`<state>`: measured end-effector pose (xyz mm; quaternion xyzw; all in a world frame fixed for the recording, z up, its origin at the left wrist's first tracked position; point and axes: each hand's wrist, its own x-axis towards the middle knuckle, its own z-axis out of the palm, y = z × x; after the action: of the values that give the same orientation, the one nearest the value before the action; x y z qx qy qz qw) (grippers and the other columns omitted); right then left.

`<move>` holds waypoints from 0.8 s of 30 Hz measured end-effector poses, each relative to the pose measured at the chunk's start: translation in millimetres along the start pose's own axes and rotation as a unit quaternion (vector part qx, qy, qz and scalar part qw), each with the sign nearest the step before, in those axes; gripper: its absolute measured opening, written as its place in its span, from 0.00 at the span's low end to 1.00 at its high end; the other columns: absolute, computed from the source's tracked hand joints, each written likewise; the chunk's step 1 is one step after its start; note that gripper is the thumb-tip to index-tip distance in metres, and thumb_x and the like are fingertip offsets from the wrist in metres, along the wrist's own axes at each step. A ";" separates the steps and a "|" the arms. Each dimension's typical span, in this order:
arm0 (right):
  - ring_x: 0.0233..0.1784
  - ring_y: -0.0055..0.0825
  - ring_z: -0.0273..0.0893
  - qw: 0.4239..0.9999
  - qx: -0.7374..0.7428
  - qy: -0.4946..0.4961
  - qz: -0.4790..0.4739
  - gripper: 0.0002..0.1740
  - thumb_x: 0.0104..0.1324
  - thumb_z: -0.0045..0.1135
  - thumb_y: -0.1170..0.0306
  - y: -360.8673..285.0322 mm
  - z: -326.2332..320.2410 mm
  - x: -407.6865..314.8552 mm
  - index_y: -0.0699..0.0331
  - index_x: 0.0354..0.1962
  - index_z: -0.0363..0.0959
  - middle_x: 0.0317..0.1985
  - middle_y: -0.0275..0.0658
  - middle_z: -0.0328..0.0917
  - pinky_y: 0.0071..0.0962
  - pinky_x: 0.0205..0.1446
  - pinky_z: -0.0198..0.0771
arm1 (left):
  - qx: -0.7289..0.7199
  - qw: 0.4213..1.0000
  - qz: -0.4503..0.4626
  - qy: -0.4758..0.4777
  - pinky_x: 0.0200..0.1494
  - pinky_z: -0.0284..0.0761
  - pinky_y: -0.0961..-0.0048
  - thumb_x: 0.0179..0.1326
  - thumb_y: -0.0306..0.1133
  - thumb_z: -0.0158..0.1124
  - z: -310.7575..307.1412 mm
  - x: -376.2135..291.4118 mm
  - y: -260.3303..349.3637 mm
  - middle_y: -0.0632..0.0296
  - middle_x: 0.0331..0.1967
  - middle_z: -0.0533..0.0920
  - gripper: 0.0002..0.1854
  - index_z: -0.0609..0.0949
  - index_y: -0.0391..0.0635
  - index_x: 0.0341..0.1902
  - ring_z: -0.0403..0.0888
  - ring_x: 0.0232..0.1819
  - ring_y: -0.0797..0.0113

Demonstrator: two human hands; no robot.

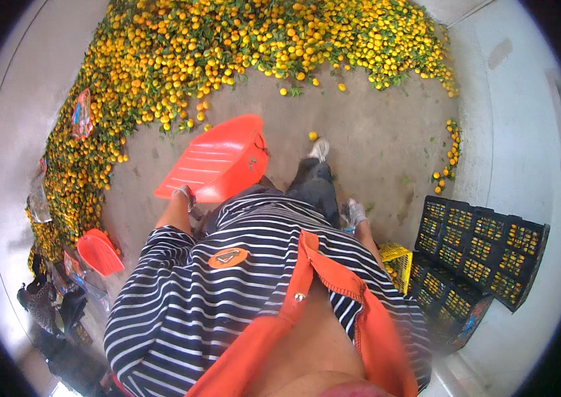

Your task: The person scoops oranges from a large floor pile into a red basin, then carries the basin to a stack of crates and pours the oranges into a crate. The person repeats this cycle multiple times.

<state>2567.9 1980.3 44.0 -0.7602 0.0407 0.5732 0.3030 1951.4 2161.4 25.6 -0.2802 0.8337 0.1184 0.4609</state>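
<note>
My gloved left hand [186,194] grips a large red plastic scoop [211,164] at its near edge, beside my left leg. Ridges run along the scoop's body, and no fruit shows in it. On my other side, my gloved right hand [356,212] hangs low near my right leg, close to a yellow plastic crate [402,268] with fruit in it. Its fingers are too blurred to read. One orange citrus fruit [313,135] lies on the floor just past my shoe [319,149].
A wide heap of leafy orange citrus fruit [241,39] covers the floor ahead and along the left wall. Black slatted crates [479,248] full of fruit stand at right. Another red scoop [101,252] lies at left, near dark cloth and bags [52,302].
</note>
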 end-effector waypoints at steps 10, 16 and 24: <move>0.27 0.31 0.76 0.996 0.028 -0.027 0.081 0.14 0.64 0.47 0.55 -81.5 -9.4 38.9 0.55 0.37 0.69 0.29 0.38 0.77 0.34 0.29 0.72 | -0.037 0.999 -0.017 0.025 0.20 0.62 0.68 0.55 0.39 0.55 -40.4 -40.1 -32.5 0.65 0.13 0.69 0.12 0.70 0.50 0.19 0.65 0.14 0.65; 0.47 0.38 0.69 0.980 -0.015 -0.173 0.098 0.35 0.61 0.49 0.44 -206.7 68.6 68.2 0.59 0.57 0.58 0.52 0.46 0.67 0.39 0.46 0.69 | 0.228 0.964 0.137 -0.025 0.18 0.63 0.66 0.52 0.37 0.56 23.9 -41.5 29.0 0.63 0.15 0.70 0.08 0.72 0.50 0.22 0.65 0.15 0.66; 0.64 0.36 0.59 0.940 0.011 -0.191 0.282 0.40 0.57 0.54 0.45 -252.2 100.1 49.8 0.55 0.61 0.56 0.65 0.36 0.58 0.43 0.65 0.53 | 0.396 0.864 0.298 -0.087 0.22 0.68 0.63 0.43 0.29 0.63 172.0 -246.4 12.1 0.60 0.28 0.76 0.21 0.72 0.46 0.45 0.71 0.23 0.65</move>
<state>2603.2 2250.3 87.8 -0.5909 0.2009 0.7688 0.1394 2168.3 2337.9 136.5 0.1995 0.8105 -0.0662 0.5467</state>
